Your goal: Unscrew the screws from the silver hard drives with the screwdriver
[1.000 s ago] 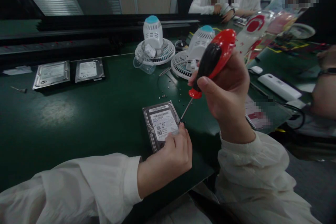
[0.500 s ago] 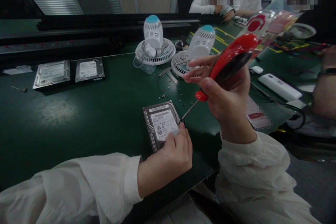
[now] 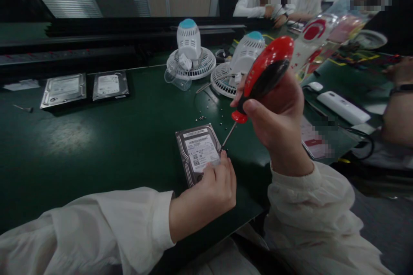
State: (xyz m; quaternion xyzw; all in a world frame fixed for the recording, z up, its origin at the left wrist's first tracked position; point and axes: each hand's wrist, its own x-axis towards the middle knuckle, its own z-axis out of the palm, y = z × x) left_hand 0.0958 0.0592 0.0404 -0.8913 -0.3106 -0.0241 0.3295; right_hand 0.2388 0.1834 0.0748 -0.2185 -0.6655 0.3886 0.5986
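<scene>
A hard drive (image 3: 197, 150) with a white label lies flat on the green table (image 3: 106, 146) in front of me. My left hand (image 3: 215, 189) rests closed on its near right corner, fingers curled over the edge. My right hand (image 3: 277, 116) is wrapped round the red and black handle of a screwdriver (image 3: 261, 78). The thin shaft slants down to the left, and its tip meets the drive's right edge just above my left fingers.
Small loose screws (image 3: 206, 118) lie beyond the drive. Two more hard drives (image 3: 84, 88) sit at the far left. Two small white fans (image 3: 190, 53) and a clear cup (image 3: 176, 79) stand behind. Other people sit at the far right, with a white remote-like device (image 3: 342, 106) nearby.
My right hand has turned the screwdriver handle: it tipped to the right half a second ago and is now back more upright. The tip stays at the drive's edge. My left hand has not moved.
</scene>
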